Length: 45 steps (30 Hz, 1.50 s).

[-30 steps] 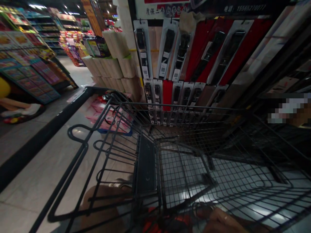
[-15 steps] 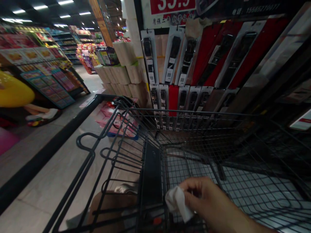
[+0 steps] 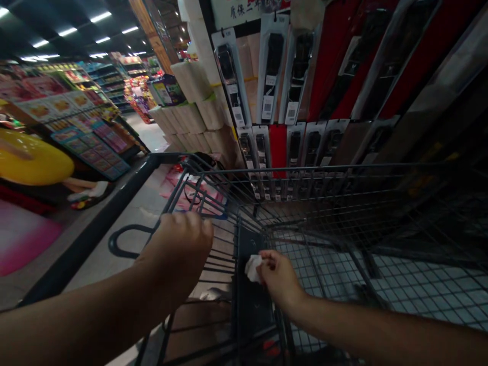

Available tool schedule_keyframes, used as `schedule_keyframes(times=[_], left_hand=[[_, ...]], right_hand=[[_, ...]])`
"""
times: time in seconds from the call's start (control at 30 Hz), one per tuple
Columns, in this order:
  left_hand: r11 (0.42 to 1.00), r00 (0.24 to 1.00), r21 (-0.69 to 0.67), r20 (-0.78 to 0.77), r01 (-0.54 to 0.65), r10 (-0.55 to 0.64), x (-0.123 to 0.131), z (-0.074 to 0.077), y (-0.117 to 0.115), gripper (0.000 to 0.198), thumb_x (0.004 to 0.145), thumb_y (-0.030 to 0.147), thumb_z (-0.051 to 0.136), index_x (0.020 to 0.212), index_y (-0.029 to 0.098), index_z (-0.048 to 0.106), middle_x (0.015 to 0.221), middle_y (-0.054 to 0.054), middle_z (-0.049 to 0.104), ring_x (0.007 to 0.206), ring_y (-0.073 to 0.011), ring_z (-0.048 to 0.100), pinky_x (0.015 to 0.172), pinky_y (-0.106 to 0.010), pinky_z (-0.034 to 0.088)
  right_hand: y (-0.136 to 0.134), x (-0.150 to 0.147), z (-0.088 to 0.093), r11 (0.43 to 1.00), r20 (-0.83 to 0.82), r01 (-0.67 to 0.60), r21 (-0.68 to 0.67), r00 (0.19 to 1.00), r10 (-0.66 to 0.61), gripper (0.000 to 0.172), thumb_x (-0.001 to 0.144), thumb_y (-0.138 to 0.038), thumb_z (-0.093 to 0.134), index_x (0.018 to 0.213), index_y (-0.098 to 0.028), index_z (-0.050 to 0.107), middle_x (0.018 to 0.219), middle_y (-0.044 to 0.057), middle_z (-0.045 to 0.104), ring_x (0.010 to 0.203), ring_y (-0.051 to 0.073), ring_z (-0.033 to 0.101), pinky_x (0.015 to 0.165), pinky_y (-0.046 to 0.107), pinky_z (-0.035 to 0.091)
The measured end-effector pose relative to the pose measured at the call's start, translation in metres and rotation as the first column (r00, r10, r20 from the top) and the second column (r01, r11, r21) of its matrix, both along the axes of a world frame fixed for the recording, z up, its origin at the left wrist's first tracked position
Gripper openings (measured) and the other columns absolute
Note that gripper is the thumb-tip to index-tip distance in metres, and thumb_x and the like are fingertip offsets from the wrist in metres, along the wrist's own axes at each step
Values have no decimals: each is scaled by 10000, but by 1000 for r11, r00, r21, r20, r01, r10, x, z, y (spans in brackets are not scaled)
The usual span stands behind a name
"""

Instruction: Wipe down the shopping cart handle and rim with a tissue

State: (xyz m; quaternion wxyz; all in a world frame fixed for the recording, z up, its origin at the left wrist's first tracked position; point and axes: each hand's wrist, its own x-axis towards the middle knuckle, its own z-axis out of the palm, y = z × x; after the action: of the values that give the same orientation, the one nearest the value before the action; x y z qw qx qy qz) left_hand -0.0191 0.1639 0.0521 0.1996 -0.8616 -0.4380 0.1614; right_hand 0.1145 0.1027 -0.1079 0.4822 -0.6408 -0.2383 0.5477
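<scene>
A dark wire shopping cart [image 3: 320, 170] fills the lower part of the view. My left hand [image 3: 183, 241] is closed around the wire frame on the cart's handle side; its grip covers the part it holds. Inside the cart, my right hand [image 3: 278, 274] pinches a crumpled white tissue [image 3: 253, 268]. The tissue lies against or just above the dark flat panel [image 3: 253, 305] of the cart; I cannot tell whether it presses on it. The cart's handle bar [image 3: 95, 223] runs diagonally left of my left hand.
Packaged belts [image 3: 272, 71] hang on a rack beyond the cart. Stacked paper rolls [image 3: 190, 117] and pink packages [image 3: 194, 188] stand near the cart's far end. At left are a yellow inflatable [image 3: 34, 157], a pink-and-white object [image 3: 26, 234] and a display rack [image 3: 93, 147].
My left hand has come into view and taken hold of the cart's wire frame. My right hand has moved left and forward with the tissue, over the dark panel. The view has shifted slightly.
</scene>
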Motion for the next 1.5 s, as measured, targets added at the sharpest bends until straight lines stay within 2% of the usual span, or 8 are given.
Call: schedule_keyframes(times=[0.1, 0.27, 0.53, 0.8, 1.0, 1.17, 1.3, 1.5], left_hand=[[997, 962, -46, -269, -59, 44, 10, 4, 8, 375, 827, 183, 375, 1114, 70, 588, 798, -183, 661, 725, -312, 628, 608, -395, 425], [995, 952, -62, -299, -83, 61, -2, -6, 12, 489, 856, 295, 383, 1279, 73, 486, 828, -189, 679, 757, -319, 631, 762, -501, 403], [995, 962, -80, -271, -65, 41, -6, -9, 11, 504, 861, 282, 371, 1306, 62, 458, 882, -191, 673, 795, -302, 613, 859, -554, 351], [999, 976, -29, -215, -27, 20, -12, -13, 9, 504, 869, 304, 381, 1294, 45, 466, 860, -190, 667, 798, -309, 611, 864, -553, 354], [1000, 984, -14, -179, 8, -10, -12, -12, 7, 504, 864, 302, 392, 1287, 40, 471, 809, -165, 668, 759, -286, 613, 861, -541, 361], [999, 982, -29, -189, -21, 16, -11, -15, 8, 555, 840, 342, 439, 1305, 41, 460, 835, -190, 673, 788, -307, 610, 882, -581, 333], [998, 982, -21, -183, -53, 49, -10, -19, 9, 588, 820, 354, 468, 1323, 51, 443, 844, -192, 674, 785, -300, 607, 913, -604, 297], [988, 965, -67, -233, -139, 120, -2, -17, 9, 594, 830, 377, 450, 1346, 84, 420, 870, -181, 674, 831, -306, 603, 944, -615, 272]], right_hand=[[13, -15, -4, 986, 135, 12, 165, 990, -35, 273, 711, -166, 513, 949, -164, 648, 773, 37, 649, 718, 166, 607, 634, 268, 487], [24, -27, -6, 910, 301, -172, 378, 952, 55, 308, 741, -78, 463, 937, -196, 669, 850, 29, 629, 785, 144, 590, 706, 249, 469], [26, -31, -23, 898, 395, -297, 324, 905, 157, 243, 614, -9, 484, 753, -186, 576, 769, -13, 536, 693, 122, 517, 607, 218, 394], [24, -13, -56, 950, 239, -242, 198, 952, 193, 150, 595, -63, 490, 657, -199, 481, 622, -47, 496, 605, 121, 494, 556, 218, 374], [51, -10, -15, 922, 294, -171, 347, 953, 66, 130, 680, -131, 516, 793, -174, 566, 741, -1, 579, 701, 151, 548, 659, 262, 432], [59, -30, 10, 754, 467, -363, 547, 880, 85, 362, 718, -50, 463, 1019, -172, 623, 920, 37, 589, 851, 154, 552, 760, 263, 439], [55, -30, -5, 657, 561, -485, 577, 820, 113, 424, 762, -28, 425, 1103, -175, 628, 920, 46, 556, 852, 148, 542, 762, 253, 440], [50, -8, -46, 727, 638, -534, 433, 751, 171, 402, 783, -50, 439, 1077, -202, 668, 855, 31, 542, 778, 140, 531, 739, 255, 443]])
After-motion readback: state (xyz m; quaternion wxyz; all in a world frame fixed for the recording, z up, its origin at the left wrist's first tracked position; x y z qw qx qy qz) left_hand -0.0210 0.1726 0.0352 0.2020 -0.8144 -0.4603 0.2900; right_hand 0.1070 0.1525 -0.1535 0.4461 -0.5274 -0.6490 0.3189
